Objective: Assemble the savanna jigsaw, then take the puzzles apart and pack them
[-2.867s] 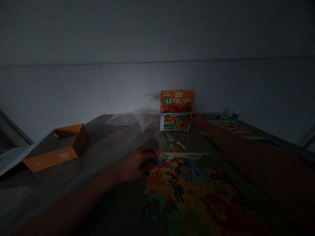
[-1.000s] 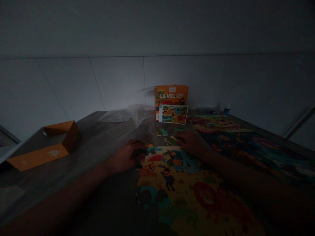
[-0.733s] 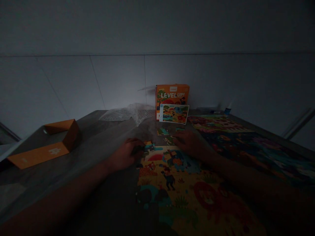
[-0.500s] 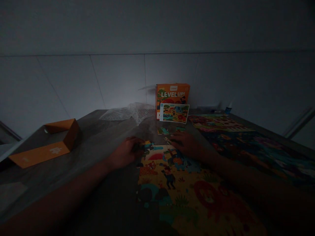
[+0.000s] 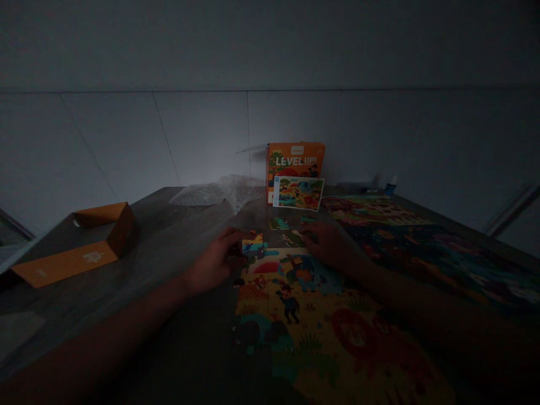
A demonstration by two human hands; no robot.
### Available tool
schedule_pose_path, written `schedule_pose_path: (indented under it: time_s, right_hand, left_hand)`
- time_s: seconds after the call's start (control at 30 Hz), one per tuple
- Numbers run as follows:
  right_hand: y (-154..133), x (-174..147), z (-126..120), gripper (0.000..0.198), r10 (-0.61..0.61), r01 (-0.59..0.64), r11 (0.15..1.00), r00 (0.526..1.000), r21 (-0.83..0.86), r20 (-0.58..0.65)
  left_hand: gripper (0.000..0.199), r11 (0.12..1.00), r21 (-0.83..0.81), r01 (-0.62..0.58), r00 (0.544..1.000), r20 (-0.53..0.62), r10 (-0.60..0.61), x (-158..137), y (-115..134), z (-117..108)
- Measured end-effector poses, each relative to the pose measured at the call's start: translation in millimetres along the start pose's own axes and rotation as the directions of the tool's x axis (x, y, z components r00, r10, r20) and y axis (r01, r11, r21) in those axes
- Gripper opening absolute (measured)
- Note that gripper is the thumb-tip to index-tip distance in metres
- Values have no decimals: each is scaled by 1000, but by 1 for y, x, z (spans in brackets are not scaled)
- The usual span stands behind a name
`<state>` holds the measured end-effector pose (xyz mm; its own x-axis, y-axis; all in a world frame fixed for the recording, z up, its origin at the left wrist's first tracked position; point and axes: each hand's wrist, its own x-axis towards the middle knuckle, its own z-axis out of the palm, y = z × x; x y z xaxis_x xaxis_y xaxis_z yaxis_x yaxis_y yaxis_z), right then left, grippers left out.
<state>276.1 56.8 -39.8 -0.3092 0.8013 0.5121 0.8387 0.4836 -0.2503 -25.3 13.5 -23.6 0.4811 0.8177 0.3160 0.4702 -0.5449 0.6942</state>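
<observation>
My left hand (image 5: 213,261) pinches a jigsaw puzzle piece (image 5: 253,243) with yellow, orange and blue on it, tilted up at the far left corner of the assembled puzzle (image 5: 312,315). That puzzle shows animals on a yellow ground: a red lion, an elephant, a green crocodile. My right hand (image 5: 327,244) is at the puzzle's far edge, fingers curled, with its fingertips on a green and white puzzle piece (image 5: 290,239). Two more loose pieces lie just beyond: a green one (image 5: 278,223) and another (image 5: 310,221) partly behind my right hand. Dim light blurs the detail.
An orange "LEVEL UP!" box (image 5: 295,154) stands at the back with a picture card (image 5: 298,193) against it. Crumpled clear plastic (image 5: 223,191) lies left of it. An orange open box part (image 5: 67,261) is at left. Other puzzles (image 5: 422,247) and a small bottle (image 5: 391,185) are at right.
My left hand has raised and tilted its piece, so more of its picture shows. My right hand has shifted slightly right, uncovering more of the green and white piece.
</observation>
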Motion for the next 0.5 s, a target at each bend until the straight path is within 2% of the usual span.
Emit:
schedule_pose_path:
  time_s: [0.13,0.3,0.4,0.5]
  right_hand:
    - [6,1,2,23,47,-44,999,994,32,-100]
    - [10,0,-2,42,134,-123,990,971,71,-199]
    - [10,0,-5,44,210,-184,975,944,122,-254]
    - [12,2,-6,42,280,-238,956,915,174,-290]
  left_hand:
    - [45,999,-26,31,999,10,-31,0,4,0]
    - [36,990,-1,143,977,-162,-141,3,4,-5]
    - [33,983,26,182,954,-245,-171,4,6,-7]
    - [29,977,96,189,947,-281,-156,5,7,-7]
